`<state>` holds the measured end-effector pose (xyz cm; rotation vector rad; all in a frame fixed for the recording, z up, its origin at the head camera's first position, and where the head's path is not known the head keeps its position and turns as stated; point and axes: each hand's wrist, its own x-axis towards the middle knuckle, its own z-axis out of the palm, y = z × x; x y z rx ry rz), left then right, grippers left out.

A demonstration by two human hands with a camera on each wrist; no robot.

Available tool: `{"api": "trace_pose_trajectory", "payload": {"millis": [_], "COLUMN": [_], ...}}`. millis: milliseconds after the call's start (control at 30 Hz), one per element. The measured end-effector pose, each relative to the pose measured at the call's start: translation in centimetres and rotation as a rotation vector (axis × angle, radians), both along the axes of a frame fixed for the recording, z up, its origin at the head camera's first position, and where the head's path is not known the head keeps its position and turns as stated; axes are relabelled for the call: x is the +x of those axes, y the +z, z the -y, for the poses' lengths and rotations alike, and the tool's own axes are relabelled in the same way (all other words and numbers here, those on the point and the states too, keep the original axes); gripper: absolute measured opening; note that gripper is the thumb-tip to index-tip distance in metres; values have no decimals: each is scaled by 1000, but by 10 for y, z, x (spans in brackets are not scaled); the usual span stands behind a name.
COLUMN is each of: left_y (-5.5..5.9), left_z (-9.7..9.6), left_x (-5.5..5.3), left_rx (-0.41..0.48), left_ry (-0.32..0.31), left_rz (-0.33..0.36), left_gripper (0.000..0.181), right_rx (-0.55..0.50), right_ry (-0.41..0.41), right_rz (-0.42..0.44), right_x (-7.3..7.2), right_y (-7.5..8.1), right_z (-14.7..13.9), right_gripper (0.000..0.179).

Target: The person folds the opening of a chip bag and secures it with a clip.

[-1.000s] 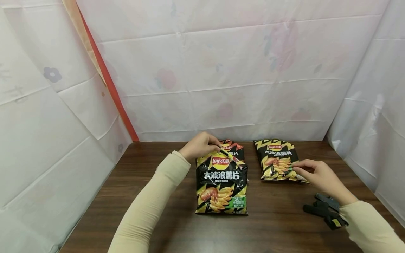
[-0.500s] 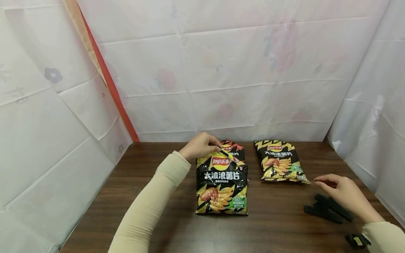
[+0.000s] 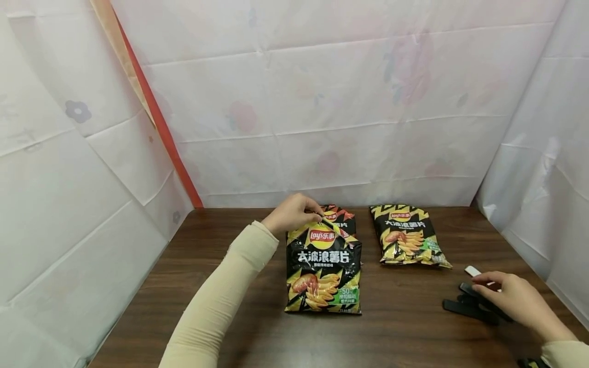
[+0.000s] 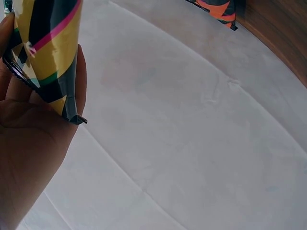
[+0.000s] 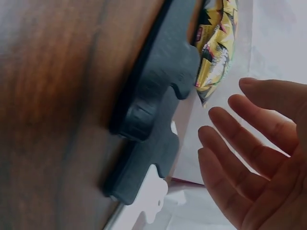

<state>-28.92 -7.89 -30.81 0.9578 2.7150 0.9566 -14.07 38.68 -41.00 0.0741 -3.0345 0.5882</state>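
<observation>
At the middle of the table in the head view, a black-and-yellow bag of chips (image 3: 322, 276) stands upright. My left hand (image 3: 291, 214) pinches its folded top edge between thumb and fingers; the left wrist view shows the folded bag end (image 4: 53, 57) in that grip. On the right, my right hand (image 3: 513, 301) hovers at the plastic clips with fingers loosely bent. In the right wrist view its fingers are spread, holding nothing, beside a black clip (image 5: 158, 72), a second black clip (image 5: 144, 165) and a white clip (image 5: 148, 191).
A red-and-black chip bag (image 3: 342, 214) lies behind the held one, partly hidden. Another black-and-yellow chip bag (image 3: 407, 235) lies at the back right. White cloth walls (image 3: 322, 102) enclose the brown wooden table (image 3: 395, 337) at the back and sides.
My right hand has left the back-right chip bag and moved right and nearer, to the clips. A white clip has come into sight. The left hand keeps its grip in place.
</observation>
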Motion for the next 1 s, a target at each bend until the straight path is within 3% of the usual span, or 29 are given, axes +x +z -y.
{"api": "trace_pose_trajectory", "payload": {"millis": [300, 567, 1000], "left_y": [-2, -2, 0], "left_z": [1, 0, 1], "left_x": [1, 1, 2], "left_rx": [1, -10, -1], "left_ry": [2, -4, -14], "left_rz": [9, -2, -5], "left_gripper": [15, 15, 15], "right_rx": [30, 47, 77], "right_ry": [30, 93, 110], "right_rz": [92, 26, 34], "right_x": [2, 4, 3], "right_y": [-14, -22, -24], "right_z": [-2, -3, -3], "right_gripper": [31, 22, 18]}}
